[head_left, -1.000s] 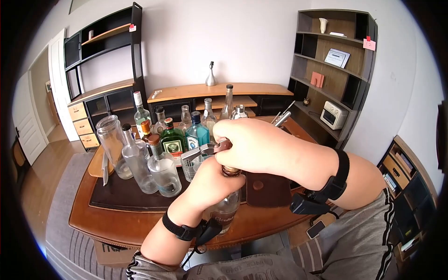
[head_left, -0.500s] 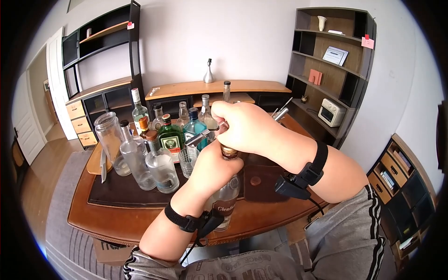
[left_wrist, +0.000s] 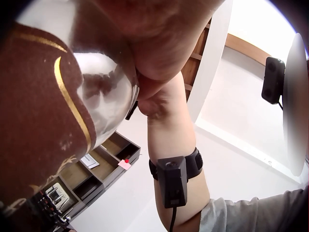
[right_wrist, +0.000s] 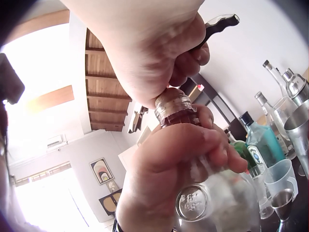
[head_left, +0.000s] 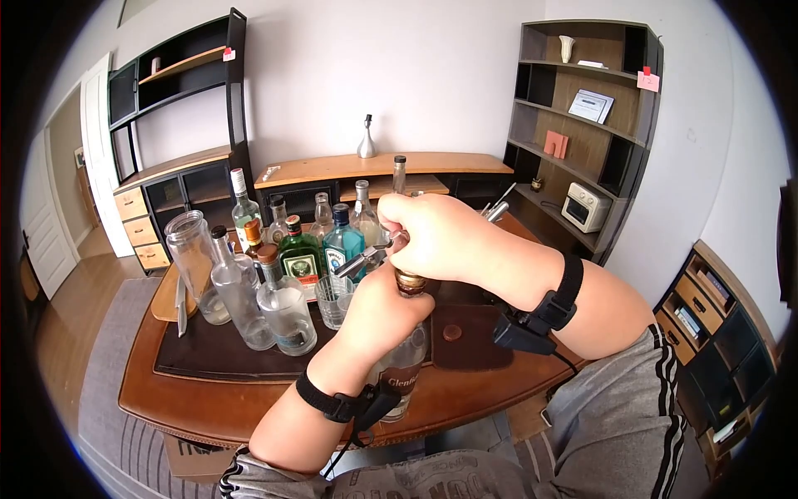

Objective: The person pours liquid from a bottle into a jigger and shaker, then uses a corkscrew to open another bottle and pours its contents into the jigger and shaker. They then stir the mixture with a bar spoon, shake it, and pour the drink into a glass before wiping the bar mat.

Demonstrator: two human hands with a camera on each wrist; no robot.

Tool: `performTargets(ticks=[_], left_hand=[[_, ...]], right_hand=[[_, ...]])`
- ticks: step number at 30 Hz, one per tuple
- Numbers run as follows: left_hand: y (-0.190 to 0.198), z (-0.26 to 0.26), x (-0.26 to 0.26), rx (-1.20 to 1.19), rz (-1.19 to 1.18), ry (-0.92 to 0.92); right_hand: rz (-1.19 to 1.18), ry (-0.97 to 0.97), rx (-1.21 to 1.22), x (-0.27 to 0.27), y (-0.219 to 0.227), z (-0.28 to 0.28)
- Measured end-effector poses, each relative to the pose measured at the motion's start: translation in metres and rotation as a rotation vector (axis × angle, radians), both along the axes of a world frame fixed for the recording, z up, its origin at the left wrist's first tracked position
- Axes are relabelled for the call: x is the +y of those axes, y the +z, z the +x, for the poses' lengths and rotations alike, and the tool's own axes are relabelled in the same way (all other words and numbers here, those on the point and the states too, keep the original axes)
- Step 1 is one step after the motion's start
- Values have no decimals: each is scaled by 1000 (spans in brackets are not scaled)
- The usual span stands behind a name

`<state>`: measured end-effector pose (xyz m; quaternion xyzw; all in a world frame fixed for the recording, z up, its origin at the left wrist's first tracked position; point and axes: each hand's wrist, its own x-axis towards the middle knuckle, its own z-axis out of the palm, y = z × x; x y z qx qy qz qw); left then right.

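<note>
My left hand [head_left: 378, 312] grips the neck of a clear glass bottle [head_left: 401, 381] with a brown Glenfiddich-looking label, upright near the desk's front edge. Its top [right_wrist: 173, 106], ringed with ragged-edged foil, rises above that fist in the right wrist view. Directly over it, my right hand [head_left: 440, 237] is curled round a folding corkscrew [head_left: 362, 262]; its silver end points left. A black-and-silver part sticks out of the fist in the right wrist view. The screw itself is hidden. In the left wrist view the label [left_wrist: 38, 106] fills the left side.
Several bottles crowd the desk's left and middle, including a green one [head_left: 300, 258] and a blue one [head_left: 342, 241]. A ribbed glass [head_left: 334, 301] stands close to my left hand. To the right, a small brown disc [head_left: 451, 333] lies on the dark mat [head_left: 474, 353].
My right forearm has swung inward to the left, with the fist still over the bottle top. Both grips look unchanged, and the view has shifted slightly.
</note>
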<state>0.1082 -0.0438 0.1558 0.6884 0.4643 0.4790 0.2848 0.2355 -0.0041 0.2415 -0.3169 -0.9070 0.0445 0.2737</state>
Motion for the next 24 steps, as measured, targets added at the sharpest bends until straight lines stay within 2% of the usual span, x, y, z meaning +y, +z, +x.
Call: performTargets(ticks=[5,14,17,24], left_hand=[[-6,1,3,-31,67,1],[1,0,-4,26,-23,-14],[-3,3,-1,-29,51,-1],[2,3,-6,-2,37,-14]], right_hand=[[34,10,-8,2,-1,0],[33,-10,-52,-2,3,2],[34,2,-69,-2,4,4],[37,12,-80,-1,4,6]])
